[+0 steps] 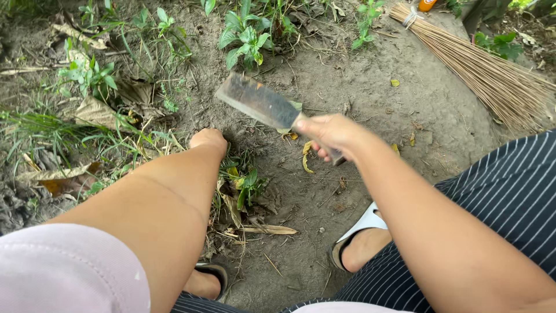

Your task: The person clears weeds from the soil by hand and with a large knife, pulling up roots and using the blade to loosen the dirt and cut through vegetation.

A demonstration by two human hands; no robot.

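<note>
Weeding is under way: the right hand [329, 134] is clenched on the handle of a broad chopping blade [258, 102], raised just beyond the left hand [208, 141], which is fisted, probably around weed stems [246, 184] at its base. The next chop needs aim clear of those knuckles.

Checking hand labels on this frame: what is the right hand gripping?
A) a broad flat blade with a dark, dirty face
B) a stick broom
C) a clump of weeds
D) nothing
A: the right hand is closed round the handle of the broad blade, raised over the soil; the stick broom lies untouched at upper right, and the left hand is down at the weeds.
</note>
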